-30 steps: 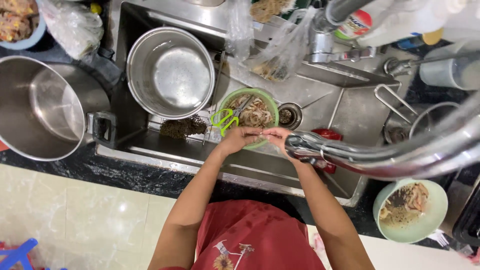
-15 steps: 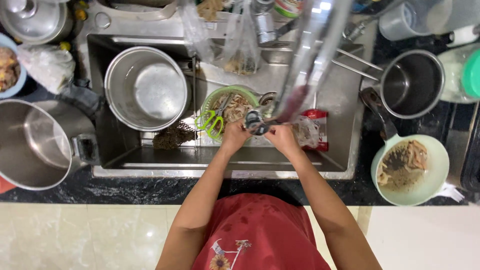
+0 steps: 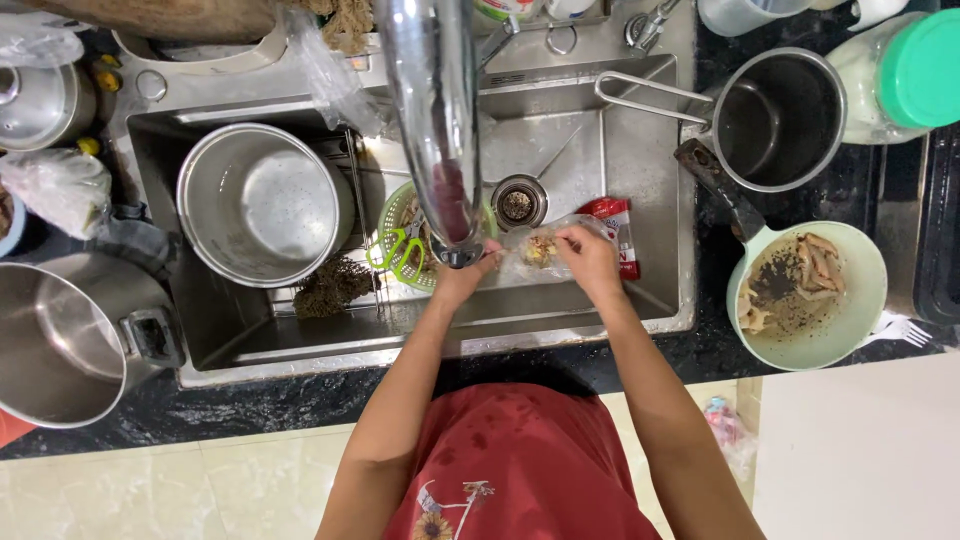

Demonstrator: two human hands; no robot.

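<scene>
Left hand: the left hand sits over the sink, partly hidden by the shiny tap spout; its fingers close on the left edge of the clear plastic bag.
Right hand: the right hand pinches the right side of the same bag with curled fingers.
Bag position: held between both hands above the sink floor, just in front of the drain; yellowish-brown contents show through the plastic.
Red packet: a red-and-white packet lies on the sink floor, just beside the right hand.
Green basket: a green strainer basket stands in the sink to the left of the left hand, with green-handled scissors lying on it.
Steel pot: a large steel pot occupies the left half of the sink.
Counter right: a pale green pan holding food scraps, and behind it a steel saucepan.
Counter left: a second large steel pot.
</scene>
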